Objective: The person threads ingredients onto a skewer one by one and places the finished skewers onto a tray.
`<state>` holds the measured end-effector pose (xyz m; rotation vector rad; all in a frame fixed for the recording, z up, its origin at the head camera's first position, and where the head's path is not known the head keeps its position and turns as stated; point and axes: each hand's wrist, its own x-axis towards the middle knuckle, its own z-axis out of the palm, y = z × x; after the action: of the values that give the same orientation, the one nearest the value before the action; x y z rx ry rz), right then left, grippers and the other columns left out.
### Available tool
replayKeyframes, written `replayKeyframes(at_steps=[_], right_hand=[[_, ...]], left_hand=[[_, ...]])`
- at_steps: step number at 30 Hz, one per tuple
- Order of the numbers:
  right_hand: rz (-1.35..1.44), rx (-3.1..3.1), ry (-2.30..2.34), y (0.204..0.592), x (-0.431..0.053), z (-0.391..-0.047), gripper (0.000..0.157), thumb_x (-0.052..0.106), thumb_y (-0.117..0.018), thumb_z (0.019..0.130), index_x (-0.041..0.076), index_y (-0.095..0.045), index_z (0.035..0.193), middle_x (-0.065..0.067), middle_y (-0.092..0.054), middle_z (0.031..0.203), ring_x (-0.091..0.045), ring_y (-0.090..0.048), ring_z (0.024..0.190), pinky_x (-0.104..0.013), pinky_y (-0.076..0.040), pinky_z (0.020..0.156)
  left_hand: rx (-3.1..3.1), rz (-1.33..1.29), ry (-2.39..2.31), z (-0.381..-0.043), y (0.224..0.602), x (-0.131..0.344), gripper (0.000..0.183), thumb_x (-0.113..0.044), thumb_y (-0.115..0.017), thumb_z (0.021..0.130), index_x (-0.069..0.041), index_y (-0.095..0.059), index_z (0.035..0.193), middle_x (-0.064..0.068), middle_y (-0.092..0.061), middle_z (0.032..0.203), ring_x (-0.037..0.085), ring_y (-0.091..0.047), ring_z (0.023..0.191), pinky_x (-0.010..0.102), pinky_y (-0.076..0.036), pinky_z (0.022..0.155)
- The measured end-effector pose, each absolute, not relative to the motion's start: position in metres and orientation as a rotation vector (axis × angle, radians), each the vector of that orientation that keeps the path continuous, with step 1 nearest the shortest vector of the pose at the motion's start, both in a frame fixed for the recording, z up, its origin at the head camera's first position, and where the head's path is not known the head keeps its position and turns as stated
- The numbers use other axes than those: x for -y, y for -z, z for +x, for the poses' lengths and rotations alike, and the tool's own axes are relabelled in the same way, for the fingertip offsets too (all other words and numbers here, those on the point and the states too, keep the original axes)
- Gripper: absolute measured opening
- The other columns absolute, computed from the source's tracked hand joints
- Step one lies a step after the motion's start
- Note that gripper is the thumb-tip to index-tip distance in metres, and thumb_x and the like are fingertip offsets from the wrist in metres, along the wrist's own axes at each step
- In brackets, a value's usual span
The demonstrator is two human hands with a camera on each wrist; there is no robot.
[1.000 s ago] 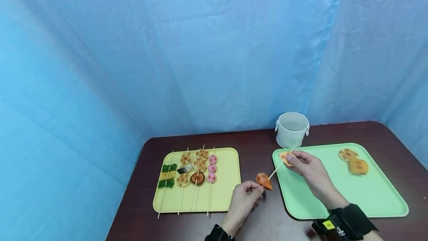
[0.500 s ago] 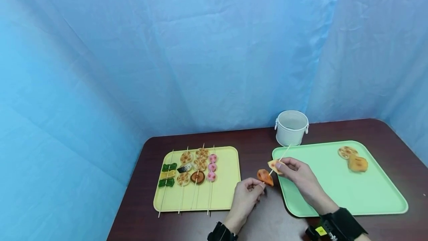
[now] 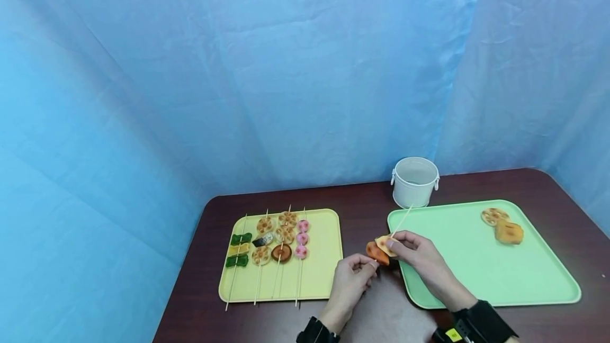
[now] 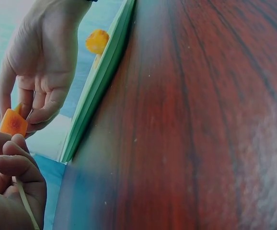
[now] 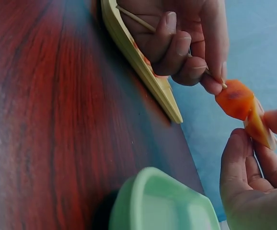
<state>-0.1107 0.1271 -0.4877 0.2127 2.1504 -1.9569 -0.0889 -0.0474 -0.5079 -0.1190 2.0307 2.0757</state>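
Observation:
My left hand pinches a thin wooden skewer just below an orange-brown food piece threaded on it. With thumb and fingers, my right hand grips a paler, yellowish food piece on the same skewer. The two pieces touch or nearly touch, and the skewer's tip sticks out beyond them. Seen from the right wrist, the orange piece sits against the left fingertips. The lower skewer runs through the left hand in the left wrist view. What the pieces are cannot be told.
On the left, a yellow tray bears several loaded skewers. A green tray on the right carries a lotus root slice and a yellow lump. A white bucket stands behind, near the table's back edge.
My right hand has moved left and down, sliding the pale piece along the skewer to the orange one. My left hand keeps its hold with little movement.

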Motion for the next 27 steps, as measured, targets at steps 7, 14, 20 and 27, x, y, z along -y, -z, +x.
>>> replayKeyframes(at_steps=[7,14,20,27], right_hand=[[0.116,-2.290,1.888,0.481,-0.143,-0.112,0.054,0.038,-0.062,0.092,-0.005,-0.056,0.123,-0.016,-0.063,0.112,-0.018,-0.063,0.096,-0.037,-0.052,0.083],[0.040,-2.544,1.774,0.468,-0.187,-0.118,0.056,0.039,-0.058,0.094,-0.008,-0.055,0.126,-0.024,-0.062,0.116,-0.012,-0.064,0.093,-0.034,-0.054,0.081],[0.102,-2.763,1.522,0.458,-0.236,-0.125,0.058,0.045,-0.054,0.095,-0.002,-0.055,0.128,-0.020,-0.064,0.112,-0.002,-0.064,0.086,-0.028,-0.055,0.074],[0.164,-3.071,1.036,0.445,-0.288,-0.126,0.056,0.053,-0.049,0.094,0.004,-0.059,0.122,-0.024,-0.063,0.113,-0.028,-0.062,0.095,-0.042,-0.047,0.063]], left_hand=[[-2.046,-0.105,-2.063,-0.091,0.506,0.053,0.019,-0.017,-0.069,0.084,0.001,-0.071,0.088,0.005,-0.064,0.070,0.011,-0.051,0.055,0.019,-0.040,0.048],[-2.088,-0.090,-2.054,-0.094,0.504,0.066,0.024,-0.017,-0.069,0.085,0.007,-0.069,0.090,0.005,-0.063,0.069,0.010,-0.049,0.054,0.019,-0.037,0.047],[-2.097,-0.107,-2.053,-0.097,0.504,0.073,0.024,-0.019,-0.068,0.086,0.005,-0.069,0.091,0.007,-0.064,0.071,0.011,-0.050,0.055,0.019,-0.038,0.047],[-2.059,-0.129,-2.071,-0.097,0.504,0.076,0.026,-0.018,-0.068,0.085,0.008,-0.068,0.092,0.006,-0.062,0.070,0.009,-0.048,0.054,0.018,-0.035,0.045]])
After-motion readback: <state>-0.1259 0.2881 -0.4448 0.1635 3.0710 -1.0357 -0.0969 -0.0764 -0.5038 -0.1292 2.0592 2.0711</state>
